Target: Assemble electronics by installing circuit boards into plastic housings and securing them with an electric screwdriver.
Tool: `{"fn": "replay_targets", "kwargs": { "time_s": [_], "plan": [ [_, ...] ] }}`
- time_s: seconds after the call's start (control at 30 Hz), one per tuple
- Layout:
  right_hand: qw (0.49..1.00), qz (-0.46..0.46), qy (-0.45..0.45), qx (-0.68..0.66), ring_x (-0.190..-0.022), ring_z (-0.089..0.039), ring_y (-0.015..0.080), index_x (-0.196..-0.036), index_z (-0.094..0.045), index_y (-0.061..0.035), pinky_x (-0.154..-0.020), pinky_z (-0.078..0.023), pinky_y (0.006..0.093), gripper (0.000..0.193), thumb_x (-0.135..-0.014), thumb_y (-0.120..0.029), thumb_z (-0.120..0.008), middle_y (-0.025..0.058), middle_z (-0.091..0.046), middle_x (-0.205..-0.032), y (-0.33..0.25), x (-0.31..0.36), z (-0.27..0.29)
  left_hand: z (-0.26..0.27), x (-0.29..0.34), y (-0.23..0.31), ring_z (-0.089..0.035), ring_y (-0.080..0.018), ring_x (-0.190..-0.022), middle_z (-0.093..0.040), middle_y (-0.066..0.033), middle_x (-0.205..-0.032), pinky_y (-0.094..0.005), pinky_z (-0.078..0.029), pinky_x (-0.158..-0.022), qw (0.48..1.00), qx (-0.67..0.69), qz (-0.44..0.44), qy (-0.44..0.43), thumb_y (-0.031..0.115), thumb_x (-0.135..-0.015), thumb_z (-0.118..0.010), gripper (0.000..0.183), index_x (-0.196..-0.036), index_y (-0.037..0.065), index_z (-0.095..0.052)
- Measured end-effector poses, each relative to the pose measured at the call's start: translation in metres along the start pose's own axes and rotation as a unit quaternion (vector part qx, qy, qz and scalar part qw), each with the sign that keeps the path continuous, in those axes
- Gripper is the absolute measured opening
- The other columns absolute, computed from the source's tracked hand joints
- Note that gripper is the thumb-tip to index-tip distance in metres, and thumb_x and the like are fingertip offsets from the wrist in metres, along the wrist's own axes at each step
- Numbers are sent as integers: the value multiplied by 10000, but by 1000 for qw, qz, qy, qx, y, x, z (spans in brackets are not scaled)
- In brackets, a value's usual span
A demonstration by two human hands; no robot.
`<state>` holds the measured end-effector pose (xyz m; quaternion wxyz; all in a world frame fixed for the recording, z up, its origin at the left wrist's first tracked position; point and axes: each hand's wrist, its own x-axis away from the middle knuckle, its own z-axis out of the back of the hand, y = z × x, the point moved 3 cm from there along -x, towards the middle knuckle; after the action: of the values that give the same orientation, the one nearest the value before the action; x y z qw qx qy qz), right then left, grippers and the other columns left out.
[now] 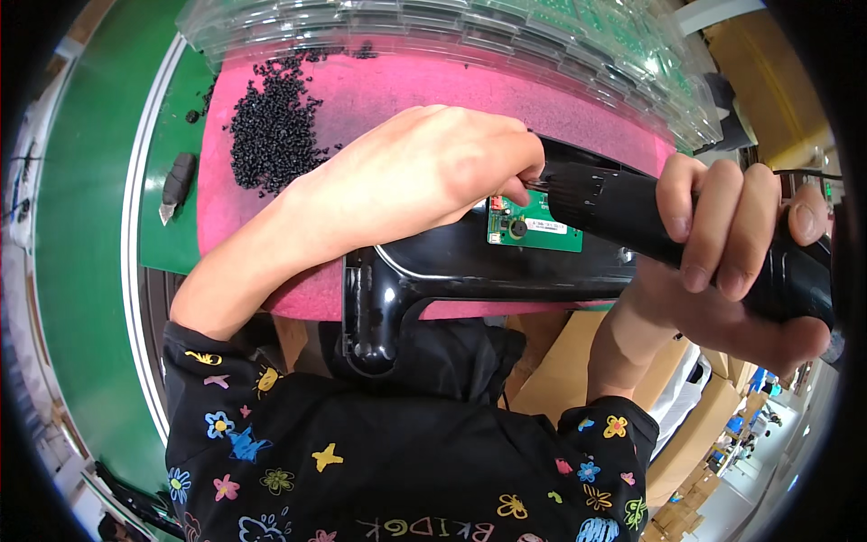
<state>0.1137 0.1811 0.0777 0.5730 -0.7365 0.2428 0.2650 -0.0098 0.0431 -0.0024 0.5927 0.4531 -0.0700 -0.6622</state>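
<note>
A worker's right hand (709, 221) wraps firmly around a black power screwdriver (619, 208), angled over a green circuit board (546, 238) seated in a long black plastic housing (515, 271). The left hand (442, 167) reaches in, thumb and fingers close to the driver's tip; whether they are clamped on anything cannot be told. The housing, holding the board, lies on a pink mat (388, 86) atop a green table (163, 239), its curved left end jutting past the mat's near edge. Across the back, stacked clear plastic trays (452, 36) contain more green circuit boards (637, 68). Small black screws (271, 126) lie heaped loose on the mat at left, near a dark-handled knife (179, 181) resting on the table.
</note>
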Motion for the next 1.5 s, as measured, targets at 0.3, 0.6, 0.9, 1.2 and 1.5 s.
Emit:
{"fn": "replay_targets", "kwargs": {
  "time_s": [0.3,0.6,0.9,1.2,1.5],
  "plan": [
    [996,-45,45,66,-528,-432,109,-1143,-482,-88,-612,-382,316,591,-891,-609,-601,-14,-482,-682,31,12,12,2,5,0,-651,-357,-776,-632,-136,-816,-432,-507,-651,996,-73,54,-23,72,-827,-690,129,-913,-4,-630],
    [978,-108,114,139,-509,-444,124,-1093,-463,-76,-584,-396,328,535,-893,-548,-615,7,-481,-645,37,18,9,-11,10,-4,-647,-360,-812,-610,-141,-839,-456,-522,-699,975,-141,119,-125,131,-856,-623,138,-905,5,-647],
    [971,-128,127,157,-505,-432,112,-1069,-467,-74,-547,-377,300,525,-878,-529,-646,4,-483,-646,42,16,2,-16,11,-1,-649,-362,-821,-609,-165,-832,-457,-517,-691,969,-194,103,-114,112,-843,-592,141,-913,-11,-588],
    [986,-120,34,109,-482,-404,98,-1101,-488,-51,-515,-352,261,491,-908,-482,-621,-5,-477,-644,54,9,7,-10,9,-4,-627,-428,-874,-639,-214,-858,-485,-507,-739,987,-66,136,-57,70,-889,-600,127,-932,-38,-551],
    [991,-43,90,84,-524,-434,108,-1108,-500,-87,-584,-372,303,544,-892,-575,-607,-26,-468,-646,34,20,4,-14,9,-9,-614,-432,-847,-625,-197,-822,-480,-487,-717,986,-42,127,-98,95,-903,-605,137,-914,-22,-534]
  ]
}}
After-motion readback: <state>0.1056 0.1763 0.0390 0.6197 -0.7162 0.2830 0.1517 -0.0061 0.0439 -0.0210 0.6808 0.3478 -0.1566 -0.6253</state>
